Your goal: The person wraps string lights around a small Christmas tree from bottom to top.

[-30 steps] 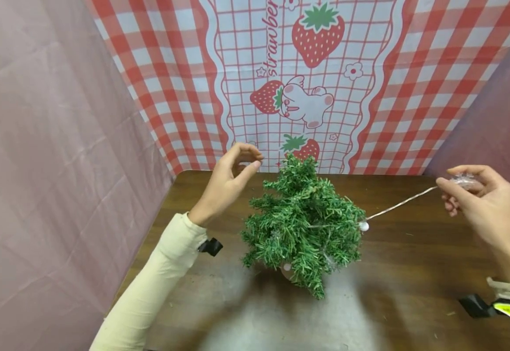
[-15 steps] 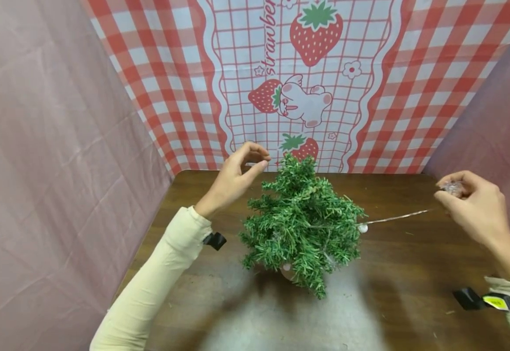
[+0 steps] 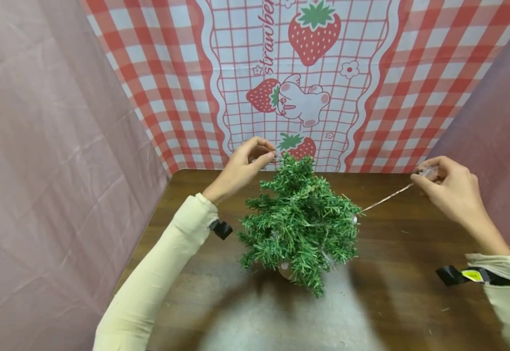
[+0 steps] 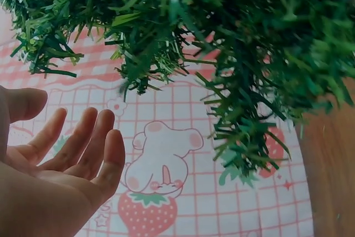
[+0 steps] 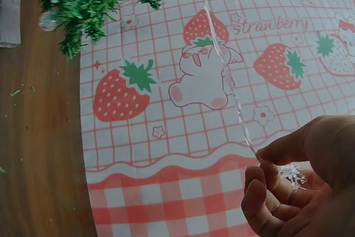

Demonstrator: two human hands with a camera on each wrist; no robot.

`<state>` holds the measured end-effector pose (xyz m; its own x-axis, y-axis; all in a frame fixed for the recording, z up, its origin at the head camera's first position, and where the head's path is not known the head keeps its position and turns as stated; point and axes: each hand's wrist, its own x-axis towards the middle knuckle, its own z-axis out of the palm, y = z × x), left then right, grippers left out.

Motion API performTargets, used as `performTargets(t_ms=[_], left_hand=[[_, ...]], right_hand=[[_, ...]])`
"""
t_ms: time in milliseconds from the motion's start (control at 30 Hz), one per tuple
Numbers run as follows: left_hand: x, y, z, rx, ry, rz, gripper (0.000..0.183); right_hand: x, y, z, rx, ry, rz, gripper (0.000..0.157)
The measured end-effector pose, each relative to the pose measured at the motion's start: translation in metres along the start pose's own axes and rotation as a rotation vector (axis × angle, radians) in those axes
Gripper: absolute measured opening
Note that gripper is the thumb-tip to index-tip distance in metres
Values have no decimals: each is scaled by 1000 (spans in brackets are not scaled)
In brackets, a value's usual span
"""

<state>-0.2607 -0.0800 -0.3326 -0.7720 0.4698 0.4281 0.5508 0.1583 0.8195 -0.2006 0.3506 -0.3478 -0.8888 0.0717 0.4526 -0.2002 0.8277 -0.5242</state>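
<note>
A small green artificial Christmas tree (image 3: 299, 224) stands on the wooden table. A thin string-light cord (image 3: 386, 199) runs taut from its right side, where a small white bulb (image 3: 355, 220) hangs, to my right hand (image 3: 454, 190). Thumb and forefinger pinch that cord in the right wrist view, and a clear snowflake piece (image 5: 293, 175) is tucked among the curled fingers. Close to the left of the treetop is my left hand (image 3: 243, 168), its fingers loosely bent and apart from the thumb, holding nothing. Branches hide most of the cord on the tree.
Behind the table (image 3: 391, 292) hangs a red-and-white checked strawberry cloth (image 3: 237, 63). Pink fabric (image 3: 53, 146) walls the left side, and another pink sheet hangs on the right. A pale round base (image 3: 286, 270) shows under the tree's branches.
My right hand has moved left toward the tree, dipping and then rising, with the cord still pinched. The left hand has shifted right, closer to the treetop.
</note>
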Motion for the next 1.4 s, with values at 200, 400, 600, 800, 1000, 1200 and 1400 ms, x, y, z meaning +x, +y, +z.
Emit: performTargets(t_ms=[200, 400, 600, 800, 1000, 1200, 1400], left_hand=[[11, 3, -5, -150, -15, -72, 28], [23, 6, -7, -358, -30, -145, 34], [37, 1, -2, -515, -17, -203, 36], [53, 3, 11, -492, -58, -240, 37], [59, 5, 19, -420, -118, -283, 36], [60, 4, 19, -523, -153, -244, 46], [57, 5, 16, -690, -84, -237, 39]], right_hand=[[39, -16, 16, 37, 7, -25, 24], [68, -39, 28, 133, -40, -30, 28], [90, -71, 40, 171, -87, -142, 28], [101, -110, 49, 176, -185, -239, 32], [108, -147, 59, 169, -280, -282, 34], [114, -179, 69, 181, -365, -353, 33], [109, -196, 74, 166, -439, -448, 33]])
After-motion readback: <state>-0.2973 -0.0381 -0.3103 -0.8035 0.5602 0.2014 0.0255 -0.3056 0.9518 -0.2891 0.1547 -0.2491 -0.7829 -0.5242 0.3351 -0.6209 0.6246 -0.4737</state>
